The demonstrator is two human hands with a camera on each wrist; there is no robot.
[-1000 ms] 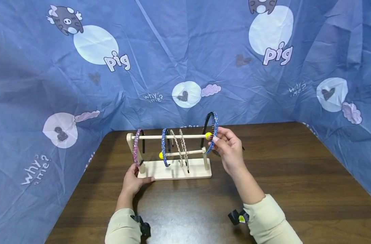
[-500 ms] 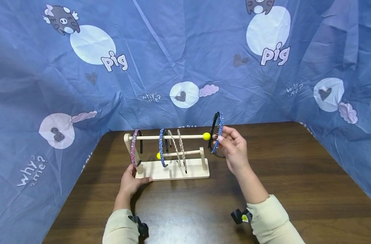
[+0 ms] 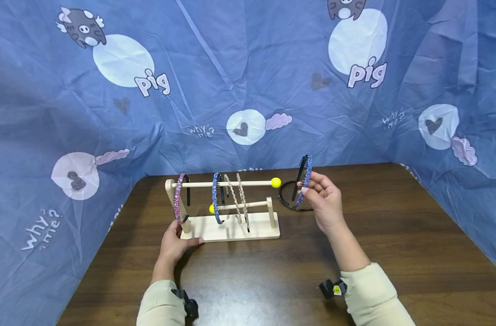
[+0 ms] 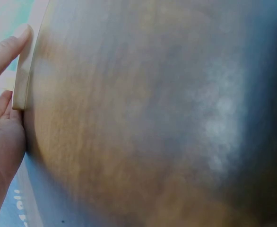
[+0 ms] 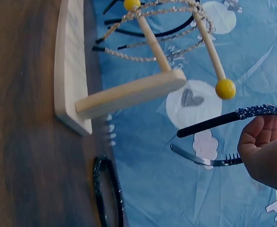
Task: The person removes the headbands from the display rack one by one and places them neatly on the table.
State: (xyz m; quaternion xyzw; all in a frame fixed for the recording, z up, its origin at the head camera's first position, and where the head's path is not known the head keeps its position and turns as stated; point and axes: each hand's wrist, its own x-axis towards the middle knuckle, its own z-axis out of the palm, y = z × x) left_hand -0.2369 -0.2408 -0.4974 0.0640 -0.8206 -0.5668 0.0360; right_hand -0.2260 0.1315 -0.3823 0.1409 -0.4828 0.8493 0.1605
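My right hand (image 3: 327,201) pinches a blue glittery headband (image 3: 307,174) with black comb teeth, held up to the right of a wooden headband stand (image 3: 231,233). In the right wrist view the headband's black ends (image 5: 207,125) point toward the stand, apart from the yellow ball (image 5: 225,89) that tips the upper rod. At the stand's left end my left hand (image 3: 174,244) grips the base, thumb along its front edge. A pink glittery headband (image 3: 178,199) hangs on the upper rod's left part. Another blue headband (image 3: 215,197) and two braided beige headbands (image 3: 243,199) hang farther right.
A black headband (image 3: 286,203) lies on the brown wooden table (image 3: 394,235), behind the raised blue one. Blue printed cloth (image 3: 248,68) rises behind the table and along its sides.
My right hand has carried the blue headband rightward off the end of the upper rod, and the black headband behind shows more. My left hand stays on the base.
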